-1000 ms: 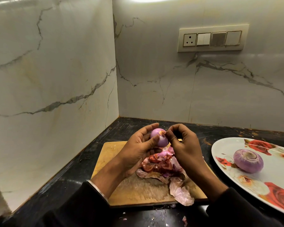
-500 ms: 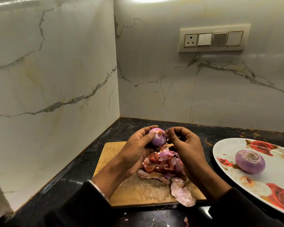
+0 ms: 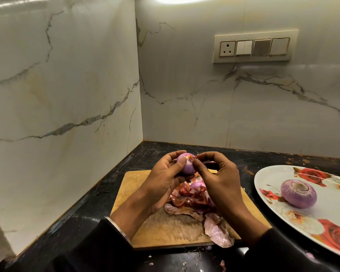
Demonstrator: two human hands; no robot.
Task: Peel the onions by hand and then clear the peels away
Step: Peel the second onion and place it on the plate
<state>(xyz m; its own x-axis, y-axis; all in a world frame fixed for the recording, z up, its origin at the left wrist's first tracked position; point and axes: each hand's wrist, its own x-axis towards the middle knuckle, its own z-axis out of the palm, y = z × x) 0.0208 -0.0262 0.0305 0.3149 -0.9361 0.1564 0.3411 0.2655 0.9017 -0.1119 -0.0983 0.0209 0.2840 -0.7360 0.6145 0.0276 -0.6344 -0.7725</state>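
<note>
- While held up over the far edge of the cutting board (image 3: 155,228), being stripped of its last skin: small red onion (image 3: 185,166)
- Black counter (image 3: 98,205) in the corner of the marble walls, carrying everything; crumbs of skin scattered along its near edge
- Flowered plate (image 3: 322,216) at the right edge of the counter, holding one peeled onion (image 3: 298,193), cut end up
- Wooden cutting board near the left wall, square to the near edge
- Peel pile (image 3: 192,199) heaped on the board's middle and right, one pale flap hanging over its near right edge
- Left hand (image 3: 163,179) wrapped round the small red onion, fingers behind, thumb across the front
- Right hand (image 3: 220,177) curled, thumb and forefinger pinching a scrap of papery skin (image 3: 194,157) at the onion's top
- Judged firm and light, but slick once bare, so best cupped in the palm rather than held by fingertips
- Skin likely brittle and thin, apt to tear into bits; best taken low at a loose edge near the root or tip and drawn down along the curve
- Peels probably weightless and clingy, best gathered by scooping against the board
</note>
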